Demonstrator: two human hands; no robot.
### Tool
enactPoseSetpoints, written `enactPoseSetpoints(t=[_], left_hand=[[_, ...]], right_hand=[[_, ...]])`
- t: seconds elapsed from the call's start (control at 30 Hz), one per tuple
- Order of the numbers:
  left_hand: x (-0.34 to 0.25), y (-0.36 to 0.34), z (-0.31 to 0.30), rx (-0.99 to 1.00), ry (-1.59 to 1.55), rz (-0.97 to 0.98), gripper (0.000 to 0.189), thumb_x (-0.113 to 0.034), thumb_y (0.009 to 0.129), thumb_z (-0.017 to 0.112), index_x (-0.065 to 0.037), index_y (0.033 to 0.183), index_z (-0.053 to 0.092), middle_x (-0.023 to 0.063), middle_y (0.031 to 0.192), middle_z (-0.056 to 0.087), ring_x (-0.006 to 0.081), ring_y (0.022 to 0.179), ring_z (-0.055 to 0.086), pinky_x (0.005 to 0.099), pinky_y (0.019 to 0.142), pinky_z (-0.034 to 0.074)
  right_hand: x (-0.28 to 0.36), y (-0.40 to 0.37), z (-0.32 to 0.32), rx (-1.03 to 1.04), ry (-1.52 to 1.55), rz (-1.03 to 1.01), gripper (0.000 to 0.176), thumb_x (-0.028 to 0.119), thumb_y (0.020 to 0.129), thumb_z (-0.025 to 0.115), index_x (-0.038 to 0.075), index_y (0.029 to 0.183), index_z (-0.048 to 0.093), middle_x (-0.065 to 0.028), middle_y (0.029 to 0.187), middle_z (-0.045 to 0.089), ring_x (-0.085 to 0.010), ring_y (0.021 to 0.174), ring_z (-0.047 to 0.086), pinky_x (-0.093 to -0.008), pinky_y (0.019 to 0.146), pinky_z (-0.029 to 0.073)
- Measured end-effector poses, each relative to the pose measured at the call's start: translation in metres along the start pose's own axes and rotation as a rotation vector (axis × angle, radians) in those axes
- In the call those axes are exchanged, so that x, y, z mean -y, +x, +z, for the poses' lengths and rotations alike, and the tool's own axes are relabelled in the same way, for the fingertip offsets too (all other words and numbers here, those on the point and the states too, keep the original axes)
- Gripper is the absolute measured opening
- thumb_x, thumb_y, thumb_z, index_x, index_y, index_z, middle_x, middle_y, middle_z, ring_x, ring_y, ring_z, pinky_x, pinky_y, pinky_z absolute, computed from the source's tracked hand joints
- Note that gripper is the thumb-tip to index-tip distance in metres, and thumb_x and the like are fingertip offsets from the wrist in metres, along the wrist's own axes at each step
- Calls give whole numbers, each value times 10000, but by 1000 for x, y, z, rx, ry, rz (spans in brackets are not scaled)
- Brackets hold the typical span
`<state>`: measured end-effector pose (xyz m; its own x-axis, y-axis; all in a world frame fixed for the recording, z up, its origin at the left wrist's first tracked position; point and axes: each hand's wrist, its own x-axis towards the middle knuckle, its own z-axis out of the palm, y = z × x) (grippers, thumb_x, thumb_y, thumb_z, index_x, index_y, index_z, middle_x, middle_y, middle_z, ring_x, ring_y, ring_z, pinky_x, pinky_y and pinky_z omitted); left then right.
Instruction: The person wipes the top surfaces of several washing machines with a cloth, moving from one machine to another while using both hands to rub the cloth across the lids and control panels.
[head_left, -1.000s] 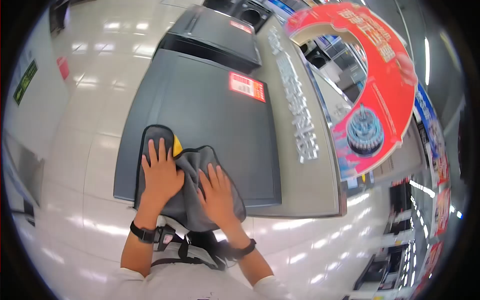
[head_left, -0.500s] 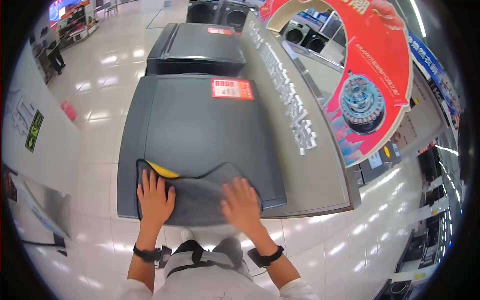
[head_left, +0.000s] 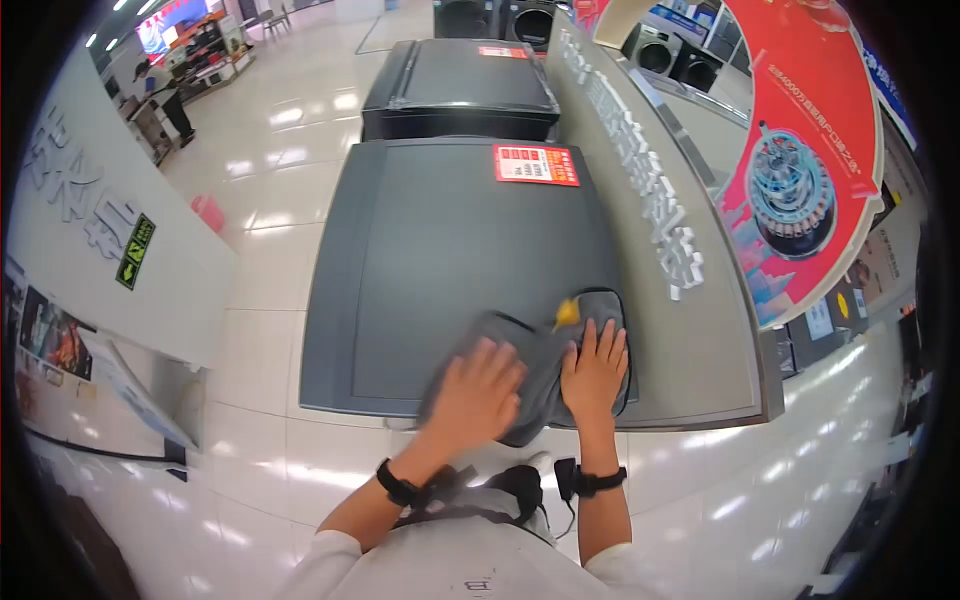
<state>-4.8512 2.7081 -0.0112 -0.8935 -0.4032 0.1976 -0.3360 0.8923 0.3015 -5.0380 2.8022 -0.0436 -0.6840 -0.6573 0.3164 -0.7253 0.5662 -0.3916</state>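
Observation:
A grey cloth with dark edging and a bit of yellow underside lies bunched on the front right part of a dark grey appliance top. My right hand presses flat on the cloth near the top's right edge, fingers stretched forward. On the cloth's left part rests my left hand, slightly smeared by motion, with its fingers out and palm down. Part of the cloth hangs past the front edge. A red and white label is stuck at the far right of the top.
Behind stands a second dark appliance. A grey panel with raised white lettering runs along the right, beside a red display arch. At the left is a white partition; a person stands farther off.
Both hands and the cloth have shifted from the left and middle of the front edge to its right side. The cloth is more bunched. My view has turned, so the surroundings sit farther right.

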Motion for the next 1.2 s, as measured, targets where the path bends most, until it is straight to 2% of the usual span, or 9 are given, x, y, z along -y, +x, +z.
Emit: enactPoseSetpoints(t=[0.2,0.33,0.47,0.57,0.7,0.8,0.83,0.97,1.2], left_hand=[[49,-17,-9,-253,310,-751,656,-409,866,608,-109,1444,527,154,1610,380,455,1493,302,689,1103,325],[-11,-2,-8,91,-104,-95,671,-365,864,590,13,1413,513,246,1593,363,458,1492,304,698,1094,321],[67,-26,13,-260,306,-714,603,-350,878,573,-82,1417,540,218,1581,393,467,1483,311,679,1072,361],[3,-18,-11,26,17,-159,588,-350,884,581,-32,1378,548,255,1528,440,480,1464,333,655,1079,370],[11,-14,-14,-8,-32,-51,581,-372,866,608,-48,1347,579,244,1503,479,465,1457,358,634,1057,402],[29,-30,-13,-90,-7,-110,573,-381,851,628,-60,1324,602,237,1489,504,456,1453,375,624,1037,422],[18,-35,-5,-23,-69,99,575,-372,854,628,-55,1332,597,254,1479,506,499,1443,369,638,1029,419],[68,-55,-17,-279,207,-437,600,-361,894,627,-22,1386,567,280,1499,480,470,1446,388,593,1084,394],[100,-38,-26,-281,92,-484,577,-307,906,620,44,1357,540,269,1533,429,441,1470,349,543,1113,363]], right_hand=[[24,-9,-17,380,31,-517,680,425,887,647,7,1414,547,-261,1554,416,-431,1496,309,-560,1200,265],[2,13,3,-43,-122,-111,635,422,875,659,80,1404,581,-293,1516,444,-452,1467,346,-557,1183,296],[21,15,-15,249,112,-540,567,373,885,662,74,1365,622,-281,1453,523,-477,1398,436,-571,1151,334],[-14,27,39,-253,-408,-44,489,377,899,635,111,1309,653,-246,1516,477,-440,1420,427,-585,1153,330],[45,20,-15,291,62,-537,557,268,917,597,43,1425,549,-232,1520,478,-413,1435,418,-523,1155,352],[26,27,29,-86,-304,-159,515,234,913,583,56,1395,572,-244,1507,486,-422,1433,411,-507,1159,348],[19,25,44,19,-179,-424,508,230,910,583,48,1384,575,-251,1503,485,-437,1427,411,-516,1148,351],[15,25,19,85,-95,-352,534,230,937,561,-6,1416,538,-271,1504,474,-442,1439,401,-533,1153,342],[79,-46,-6,190,-124,-360,568,293,944,557,78,1468,513,-288,1516,444,-498,1431,382,-620,1142,323]])
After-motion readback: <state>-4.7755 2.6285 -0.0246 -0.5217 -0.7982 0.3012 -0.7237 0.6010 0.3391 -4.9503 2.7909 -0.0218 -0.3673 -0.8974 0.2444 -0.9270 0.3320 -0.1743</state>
